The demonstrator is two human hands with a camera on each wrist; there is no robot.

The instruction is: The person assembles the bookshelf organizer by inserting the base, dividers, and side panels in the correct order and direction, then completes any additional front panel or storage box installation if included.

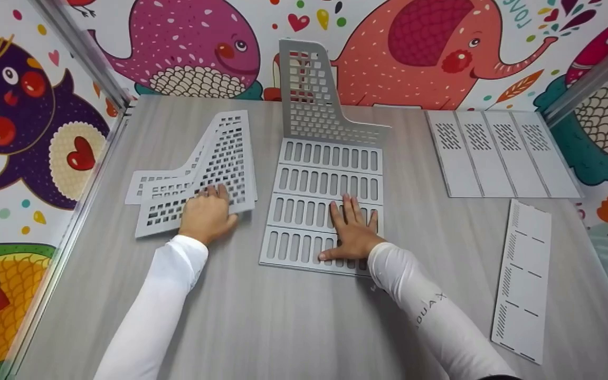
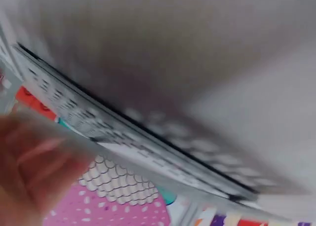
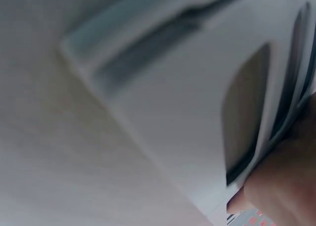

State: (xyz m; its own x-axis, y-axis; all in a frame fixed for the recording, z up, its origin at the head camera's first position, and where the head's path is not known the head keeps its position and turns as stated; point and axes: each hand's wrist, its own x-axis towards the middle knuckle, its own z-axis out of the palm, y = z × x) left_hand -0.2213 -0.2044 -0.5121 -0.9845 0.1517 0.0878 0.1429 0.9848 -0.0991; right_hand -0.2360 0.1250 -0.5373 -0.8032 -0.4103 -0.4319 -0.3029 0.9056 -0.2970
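Several white L-shaped perforated panels (image 1: 230,153) lie overlapping at the left of the table. My left hand (image 1: 206,216) grips the top one near its lower edge, fingers bent over its face. In the left wrist view the hand (image 2: 39,171) is blurred beside the panels (image 2: 123,137), which show edge-on. My right hand (image 1: 354,235) rests with fingers spread on a grey slotted panel (image 1: 304,182), near its lower right. The right wrist view shows that panel's corner (image 3: 163,112) close up, with part of the hand (image 3: 286,186) at the right.
A grey perforated L-shaped panel (image 1: 309,119) meets the slotted panel's far end. A wide white panel with slanted slots (image 1: 499,169) lies at the back right, and a narrow one (image 1: 523,285) nearer on the right. Printed walls and metal rails edge the table (image 1: 230,327).
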